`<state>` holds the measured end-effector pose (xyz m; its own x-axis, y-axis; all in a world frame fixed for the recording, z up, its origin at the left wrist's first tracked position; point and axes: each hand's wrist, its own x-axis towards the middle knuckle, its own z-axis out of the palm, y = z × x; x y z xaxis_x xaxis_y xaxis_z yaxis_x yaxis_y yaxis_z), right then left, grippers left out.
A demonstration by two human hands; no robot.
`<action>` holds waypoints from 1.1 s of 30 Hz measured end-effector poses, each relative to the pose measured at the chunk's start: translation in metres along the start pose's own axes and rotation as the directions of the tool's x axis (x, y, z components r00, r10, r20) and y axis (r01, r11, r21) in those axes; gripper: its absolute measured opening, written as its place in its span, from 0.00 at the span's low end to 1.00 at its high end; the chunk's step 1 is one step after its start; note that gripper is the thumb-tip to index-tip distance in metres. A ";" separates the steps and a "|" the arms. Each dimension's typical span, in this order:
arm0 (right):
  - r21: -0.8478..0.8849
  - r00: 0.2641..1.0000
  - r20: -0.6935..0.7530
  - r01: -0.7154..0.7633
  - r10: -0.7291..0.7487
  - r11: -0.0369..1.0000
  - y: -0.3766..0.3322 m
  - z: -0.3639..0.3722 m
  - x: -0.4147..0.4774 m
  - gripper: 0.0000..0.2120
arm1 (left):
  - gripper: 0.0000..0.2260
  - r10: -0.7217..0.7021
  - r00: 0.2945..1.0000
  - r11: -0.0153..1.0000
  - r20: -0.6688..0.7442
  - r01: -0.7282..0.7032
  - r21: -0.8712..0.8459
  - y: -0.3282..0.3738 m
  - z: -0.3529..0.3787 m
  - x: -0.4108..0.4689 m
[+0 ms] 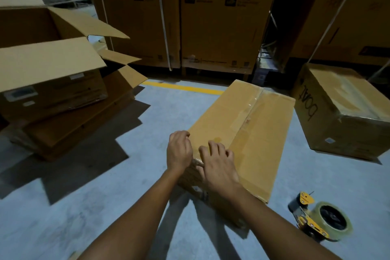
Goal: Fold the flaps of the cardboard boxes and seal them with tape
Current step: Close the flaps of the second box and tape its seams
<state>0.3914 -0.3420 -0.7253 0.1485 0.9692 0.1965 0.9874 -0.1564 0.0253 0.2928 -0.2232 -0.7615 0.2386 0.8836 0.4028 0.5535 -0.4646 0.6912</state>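
My left hand point(179, 150) curls over the near corner of the long cardboard box point(242, 131) on the floor, my right hand point(219, 163) lies spread flat on its top beside it; neither grips anything. Its flaps are down and clear tape point(252, 103) runs along the seam. I should press the tape end firmly over the edge, smoothing outward. The tape dispenser point(320, 219) lies on the floor to my right, and open boxes point(52, 65) wait at left.

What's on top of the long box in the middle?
On the long box: a clear tape strip along the centre seam, plus both hands, left hand and right hand, at its near corner. The flaps are closed, so its contents are hidden. The tape dispenser sits on the floor instead.
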 end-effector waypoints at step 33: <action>0.030 0.998 -0.047 -0.043 0.044 0.999 -0.001 -0.001 0.016 0.28 | 0.27 -0.659 0.706 0.458 0.260 0.650 -0.607 -0.018 -0.002 -0.010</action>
<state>0.3930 -0.3265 -0.7217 0.1889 0.9513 0.2437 0.9814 -0.1918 -0.0122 0.2786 -0.2240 -0.7771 0.0109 0.9450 -0.3270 -0.0755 0.3268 0.9421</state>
